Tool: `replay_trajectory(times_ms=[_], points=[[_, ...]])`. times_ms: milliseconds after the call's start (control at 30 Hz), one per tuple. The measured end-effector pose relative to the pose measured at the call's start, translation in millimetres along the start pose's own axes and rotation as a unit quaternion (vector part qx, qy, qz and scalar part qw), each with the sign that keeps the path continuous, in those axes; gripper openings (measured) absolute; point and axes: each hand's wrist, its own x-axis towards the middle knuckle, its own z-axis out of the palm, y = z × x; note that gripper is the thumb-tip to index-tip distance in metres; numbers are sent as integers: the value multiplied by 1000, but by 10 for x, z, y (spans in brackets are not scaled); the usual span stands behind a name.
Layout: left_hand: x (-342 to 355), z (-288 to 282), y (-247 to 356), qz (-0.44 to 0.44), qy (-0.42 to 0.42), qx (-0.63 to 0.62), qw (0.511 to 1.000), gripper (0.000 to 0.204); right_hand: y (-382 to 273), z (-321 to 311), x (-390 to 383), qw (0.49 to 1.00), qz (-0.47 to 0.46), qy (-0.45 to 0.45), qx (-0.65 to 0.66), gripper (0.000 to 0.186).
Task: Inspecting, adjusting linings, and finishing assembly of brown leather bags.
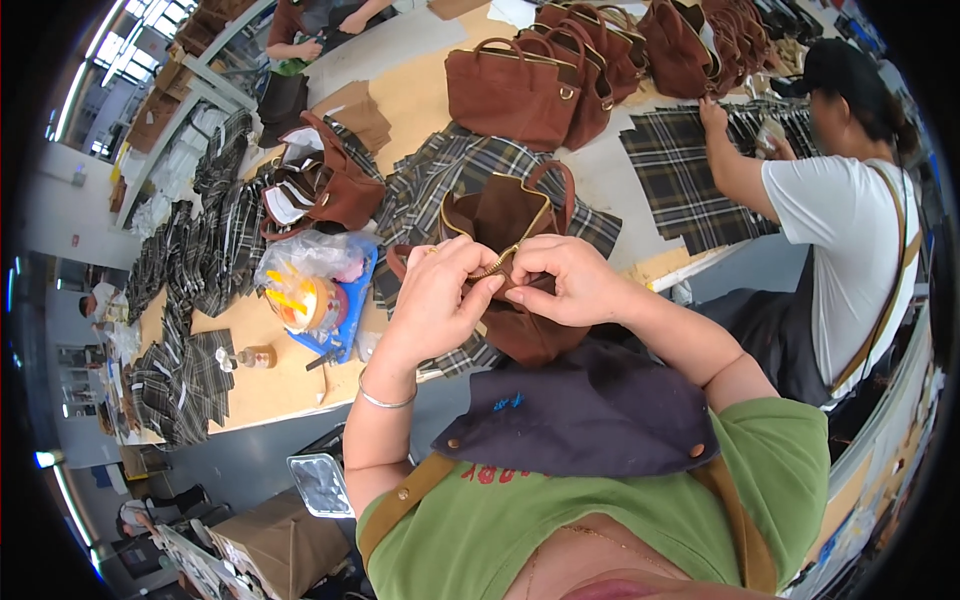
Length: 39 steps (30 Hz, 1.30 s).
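Item: brown handbag (520, 300), soft leather-like body, mouth open, two handles up at 12 o'clock; it stands at the near table edge, against the person's dark apron (590, 410).
Fitting: brass zipper (497, 262) along the bag's mouth, a short length showing between the two hands.
Left hand (440, 295): fingers curled tight, thumb and forefinger pinched closed on the zipper end and the bag's rim; a thin bangle on the wrist.
Right hand (570, 280): closed in a pinch on the rim, just right of the zipper, fingertips touching the left hand's.
Underlay: plaid fabric pieces (440, 180) spread under and behind the bag, from 9 to 12 o'clock of it.
At 9 o'clock: blue tray (352, 320) with a clear plastic bag (310, 255) and orange-yellow items, contents unclear.
At 10 o'clock: a second open brown bag (335, 185) with pale lining.
At 12 o'clock: row of finished brown handbags (520, 90), well apart.
At 2 o'clock: co-worker in a white shirt (830, 200), hand on a plaid panel (680, 170).
Surface: tan worktable (270, 385).
Risk, zipper: a judgement only; the soft rim folded under the pinch may catch in the teeth and jam the slider.
Risk, grip: both pinches sit close together, so a hard tug could skew the tape or nip a fingertip.
Risk, position: the bag overhangs the edge, so loosening both hands may let it slide off.
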Motion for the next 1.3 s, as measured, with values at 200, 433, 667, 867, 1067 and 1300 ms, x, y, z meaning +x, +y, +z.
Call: replay_trajectory(times_ms=[200,433,667,867,1067,1300], points=[[98,-54,-102,-16,-41,-30,999,16,137,-6,69,999,-52,-3,4,12],[98,-104,-305,-41,-75,-219,972,32,169,16,-3,997,39,0,71,8],[81,-26,-231,-26,-40,-185,982,23,91,-234,76,967,-83,-22,-238,27],[-55,-248,-301,4,68,60,996,20,-89,-332,127,971,29,-149,-183,40],[-193,11,219,97,95,195,971,39,-127,-260,155,964,1,-158,-215,37],[-185,-97,82,64,53,86,993,22,-356,-442,291,959,20,-205,-195,33]])
